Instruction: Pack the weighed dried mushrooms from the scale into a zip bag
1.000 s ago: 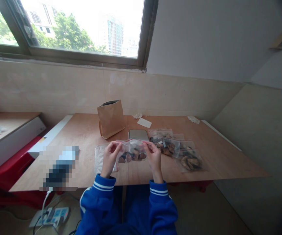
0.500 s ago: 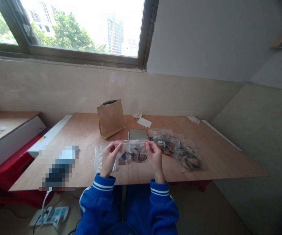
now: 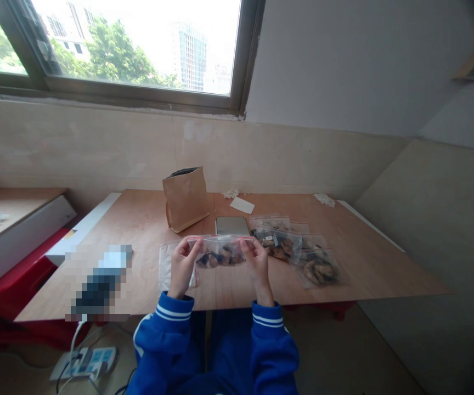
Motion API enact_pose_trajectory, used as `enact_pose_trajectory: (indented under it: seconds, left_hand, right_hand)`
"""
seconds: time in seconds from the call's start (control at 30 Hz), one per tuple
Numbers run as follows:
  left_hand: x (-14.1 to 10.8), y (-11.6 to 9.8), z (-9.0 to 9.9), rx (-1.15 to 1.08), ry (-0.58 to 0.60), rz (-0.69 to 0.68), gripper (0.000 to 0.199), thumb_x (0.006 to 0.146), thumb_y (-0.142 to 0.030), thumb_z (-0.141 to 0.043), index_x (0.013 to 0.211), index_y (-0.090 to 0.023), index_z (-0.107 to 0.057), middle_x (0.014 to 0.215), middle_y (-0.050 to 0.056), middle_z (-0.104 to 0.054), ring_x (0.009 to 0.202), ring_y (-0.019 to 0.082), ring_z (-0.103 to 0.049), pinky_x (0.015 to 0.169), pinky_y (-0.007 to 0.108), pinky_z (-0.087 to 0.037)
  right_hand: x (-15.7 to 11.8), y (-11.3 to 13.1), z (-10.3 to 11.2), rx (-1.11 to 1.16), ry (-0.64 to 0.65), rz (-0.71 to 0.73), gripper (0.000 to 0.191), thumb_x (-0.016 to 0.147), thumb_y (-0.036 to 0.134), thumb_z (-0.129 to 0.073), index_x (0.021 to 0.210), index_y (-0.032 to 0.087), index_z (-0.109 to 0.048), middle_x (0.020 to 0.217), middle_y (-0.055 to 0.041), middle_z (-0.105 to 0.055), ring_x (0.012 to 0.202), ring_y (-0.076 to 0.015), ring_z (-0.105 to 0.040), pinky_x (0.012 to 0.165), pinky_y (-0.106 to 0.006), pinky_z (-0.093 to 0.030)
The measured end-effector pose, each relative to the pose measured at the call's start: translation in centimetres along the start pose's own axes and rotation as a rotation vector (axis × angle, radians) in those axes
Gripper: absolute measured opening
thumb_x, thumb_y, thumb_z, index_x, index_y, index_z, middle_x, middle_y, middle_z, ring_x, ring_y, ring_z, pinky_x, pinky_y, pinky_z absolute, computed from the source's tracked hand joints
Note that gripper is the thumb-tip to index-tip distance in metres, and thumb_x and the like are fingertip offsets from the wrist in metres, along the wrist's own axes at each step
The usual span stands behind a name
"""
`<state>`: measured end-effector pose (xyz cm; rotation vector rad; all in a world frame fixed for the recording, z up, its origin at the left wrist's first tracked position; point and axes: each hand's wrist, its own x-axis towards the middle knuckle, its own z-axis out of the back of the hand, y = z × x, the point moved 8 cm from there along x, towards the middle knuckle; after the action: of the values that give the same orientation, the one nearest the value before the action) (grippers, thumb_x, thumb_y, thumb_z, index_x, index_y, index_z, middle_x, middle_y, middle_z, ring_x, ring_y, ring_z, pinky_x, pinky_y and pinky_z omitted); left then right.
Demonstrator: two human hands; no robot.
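Between my two hands a clear zip bag (image 3: 220, 256) with a red-edged top is stretched out above the table, dark brown dried pieces inside it. My left hand (image 3: 182, 267) pinches its top left corner, and my right hand (image 3: 257, 264) pinches the top right one. Partly under my left hand lie flat clear bags (image 3: 166, 267) with a red strip. Right of my right hand are several filled zip bags (image 3: 317, 269) of similar brown pieces, overlapping one another. Just behind the held bag is a flat pale device with a dark rim (image 3: 232, 225).
A brown paper pouch (image 3: 185, 198) stands open-topped at the back of the wooden table (image 3: 138, 225). A white card (image 3: 242, 205) and crumpled white scraps (image 3: 324, 200) lie near the wall. On the left is a blurred-out object (image 3: 103, 282) with a cable; a power strip (image 3: 92, 362) sits below.
The held bag has tilted, so its body looks shorter and its contents sit higher. Both hands have shifted slightly left, keeping their pinch on the top edge.
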<state>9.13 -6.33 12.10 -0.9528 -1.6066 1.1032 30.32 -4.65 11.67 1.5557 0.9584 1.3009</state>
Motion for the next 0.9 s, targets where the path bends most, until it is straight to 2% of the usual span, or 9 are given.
enact_pose_trajectory:
  seconds: [0.13, 0.27, 0.53, 0.8, 0.9]
  left_hand:
    - [-0.2, 0.5, -0.5, -0.047, 0.027, 0.037, 0.031, 0.080, -0.045, -0.067, 0.085, -0.015, -0.070, 0.077, 0.002, -0.068, 0.071, 0.014, -0.061, 0.067, 0.024, -0.048]
    - [-0.5, 0.7, -1.1, -0.045, 0.057, 0.080, 0.032, 0.074, -0.044, -0.073, 0.086, -0.015, -0.072, 0.081, 0.005, -0.071, 0.075, 0.017, -0.064, 0.068, 0.026, -0.050]
    - [-0.5, 0.3, -1.3, -0.025, 0.041, 0.031, 0.027, 0.075, -0.040, -0.073, 0.085, -0.014, -0.072, 0.082, 0.006, -0.071, 0.079, 0.019, -0.066, 0.070, 0.028, -0.052]
    - [-0.5, 0.7, -1.1, -0.060, 0.013, 0.094, 0.026, 0.072, -0.038, -0.076, 0.082, -0.014, -0.072, 0.078, 0.005, -0.072, 0.076, 0.018, -0.066, 0.069, 0.027, -0.052]
    - [-0.6, 0.6, -1.5, -0.075, 0.045, 0.105, 0.028, 0.071, -0.039, -0.076, 0.084, -0.014, -0.073, 0.083, 0.006, -0.073, 0.079, 0.019, -0.068, 0.071, 0.028, -0.054]
  right_hand:
    - [-0.1, 0.1, 0.1, 0.004, -0.027, -0.012, 0.030, 0.079, 0.050, -0.066, 0.081, 0.019, -0.070, 0.079, -0.0050, -0.074, 0.070, -0.0187, -0.066, 0.067, -0.031, -0.053]
    - [-0.2, 0.2, 0.4, 0.009, -0.066, -0.019, 0.031, 0.080, 0.050, -0.066, 0.080, 0.019, -0.070, 0.077, -0.0044, -0.074, 0.067, -0.0182, -0.065, 0.065, -0.030, -0.052]
    - [-0.2, 0.4, 0.5, 0.006, -0.089, 0.015, 0.027, 0.080, 0.047, -0.066, 0.082, 0.020, -0.068, 0.076, -0.0036, -0.073, 0.070, -0.0192, -0.067, 0.072, -0.033, -0.054]
    - [-0.1, 1.0, 0.8, -0.021, -0.075, 0.041, 0.025, 0.079, 0.045, -0.066, 0.077, 0.021, -0.068, 0.076, -0.0030, -0.072, 0.075, -0.0200, -0.067, 0.076, -0.033, -0.054]
    - [-0.1, 0.6, 0.5, 0.011, -0.065, 0.016, 0.025, 0.078, 0.045, -0.068, 0.081, 0.020, -0.069, 0.080, -0.0038, -0.073, 0.078, -0.0204, -0.068, 0.077, -0.033, -0.055]
